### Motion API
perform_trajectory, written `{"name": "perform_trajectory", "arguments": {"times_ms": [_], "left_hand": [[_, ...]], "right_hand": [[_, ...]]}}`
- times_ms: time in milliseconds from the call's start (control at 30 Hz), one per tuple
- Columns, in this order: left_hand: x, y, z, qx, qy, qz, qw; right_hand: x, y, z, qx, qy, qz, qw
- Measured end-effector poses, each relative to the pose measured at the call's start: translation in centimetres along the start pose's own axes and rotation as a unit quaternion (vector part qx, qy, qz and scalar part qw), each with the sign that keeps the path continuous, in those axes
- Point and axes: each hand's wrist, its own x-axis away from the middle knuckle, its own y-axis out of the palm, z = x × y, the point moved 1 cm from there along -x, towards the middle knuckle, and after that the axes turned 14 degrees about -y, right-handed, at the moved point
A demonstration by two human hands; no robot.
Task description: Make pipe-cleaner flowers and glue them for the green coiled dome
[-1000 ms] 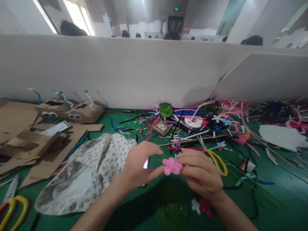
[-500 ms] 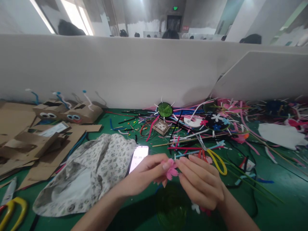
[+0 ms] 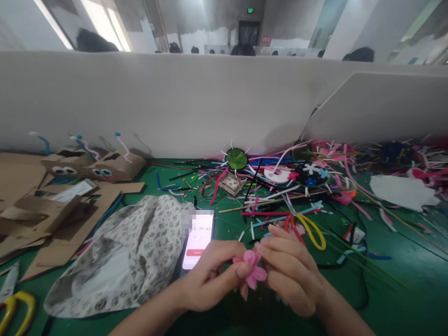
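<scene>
Pinching a pink felt flower between left hand and right hand, both grips closed on it, low over the green counter. Lying just beyond: a lit phone, floral cloth, yellow-handled scissors.

Bright overhead ceiling light, soft shadows under hands; edges wide-angle bent, phone screen pixelated.
</scene>
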Motion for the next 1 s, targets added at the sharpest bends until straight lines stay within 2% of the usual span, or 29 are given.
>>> {"name": "perform_trajectory", "arguments": {"times_ms": [100,200,400,500,567,667,800,867,933,1000], "left_hand": [[-0.6,-0.2,0.1,0.040,-0.078,-0.008,0.996],[-1.2,-0.5,0.4,0.053,-0.128,-0.014,0.990],[-1.3,-0.4,0.1,0.000,-0.103,-0.013,0.995],[-1.1,0.4,-0.4,-0.062,-0.058,-0.008,0.996],[-0.9,1.1,-0.6,-0.111,0.000,-0.004,0.994],[-0.6,2.1,-0.9,-0.147,0.096,0.013,0.984],[-0.3,2.9,-1.6,-0.211,0.153,0.029,0.965],[0.0,3.0,-2.0,-0.274,0.189,0.012,0.943],[0.3,3.0,-2.2,-0.323,0.216,0.007,0.921],[0.7,3.0,-2.3,-0.333,0.185,0.055,0.923]], "right_hand": [[-0.2,0.0,0.7,0.099,-0.106,-0.011,0.989],[-0.8,-0.3,1.7,0.127,-0.126,-0.039,0.983],[-0.9,-1.4,1.9,0.103,-0.154,-0.068,0.980],[0.1,-1.7,1.2,0.031,-0.101,-0.052,0.993],[0.9,-1.5,0.4,-0.017,-0.055,-0.019,0.998],[1.8,-0.8,-1.4,-0.054,0.026,0.066,0.996],[2.6,0.0,-3.8,-0.076,0.137,0.187,0.970],[3.0,-0.1,-4.7,-0.065,0.171,0.198,0.963],[3.6,-0.9,-5.3,-0.019,0.184,0.170,0.968],[4.2,-2.0,-5.8,0.058,0.147,0.113,0.981]]}}
